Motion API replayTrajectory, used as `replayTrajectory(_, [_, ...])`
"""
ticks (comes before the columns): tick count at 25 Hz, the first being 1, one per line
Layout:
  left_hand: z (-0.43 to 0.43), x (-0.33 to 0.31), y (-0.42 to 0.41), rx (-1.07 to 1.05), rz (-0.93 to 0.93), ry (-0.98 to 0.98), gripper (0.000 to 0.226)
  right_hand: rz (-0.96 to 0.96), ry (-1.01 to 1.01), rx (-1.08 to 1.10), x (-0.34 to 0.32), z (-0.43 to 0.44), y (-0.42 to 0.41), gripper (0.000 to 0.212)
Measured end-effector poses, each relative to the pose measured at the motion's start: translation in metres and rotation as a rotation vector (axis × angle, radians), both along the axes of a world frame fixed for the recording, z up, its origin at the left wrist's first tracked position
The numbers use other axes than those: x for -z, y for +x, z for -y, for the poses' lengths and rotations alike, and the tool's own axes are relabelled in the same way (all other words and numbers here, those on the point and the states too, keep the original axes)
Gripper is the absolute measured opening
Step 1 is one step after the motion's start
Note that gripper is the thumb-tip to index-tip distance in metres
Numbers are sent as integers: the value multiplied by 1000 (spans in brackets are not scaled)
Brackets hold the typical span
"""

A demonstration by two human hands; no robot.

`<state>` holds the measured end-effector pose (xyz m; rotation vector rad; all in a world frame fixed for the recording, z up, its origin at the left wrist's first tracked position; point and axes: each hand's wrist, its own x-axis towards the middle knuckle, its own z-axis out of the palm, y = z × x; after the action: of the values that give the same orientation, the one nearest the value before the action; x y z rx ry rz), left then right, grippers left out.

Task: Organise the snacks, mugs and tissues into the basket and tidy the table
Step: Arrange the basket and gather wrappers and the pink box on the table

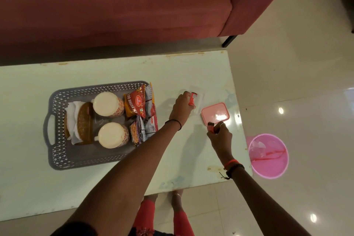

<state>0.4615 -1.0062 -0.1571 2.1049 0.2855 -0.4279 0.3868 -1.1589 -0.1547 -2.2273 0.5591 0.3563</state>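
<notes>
A grey perforated basket [57, 151] sits on the pale table [95, 188]. Inside it are two upside-down mugs [107, 104] [113, 135], a brown wicker tissue holder with white tissues [84, 122], and several snack packets [140, 105]. My left hand [182, 108] grips a small red wrapped snack [192, 98] over a clear plastic container [200, 99]. My right hand [220, 136] pinches another small red wrapped snack [210, 127] beside a pink lid [215, 113].
A pink waste bin [268, 156] with scraps in it stands on the glossy floor off the table's right edge. A dark red sofa [115, 5] runs along the table's far side. My feet [177, 197] are at the near edge.
</notes>
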Motion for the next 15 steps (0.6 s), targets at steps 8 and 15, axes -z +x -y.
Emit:
replayTrajectory(8, [6,-16,-49,-264,22,-157,30,67,25,-63,-25,-36,83,29])
replayTrajectory(15, [14,-28,-75,-389,-44,-222,34,-25,-146,-223,-23,-37,101,37])
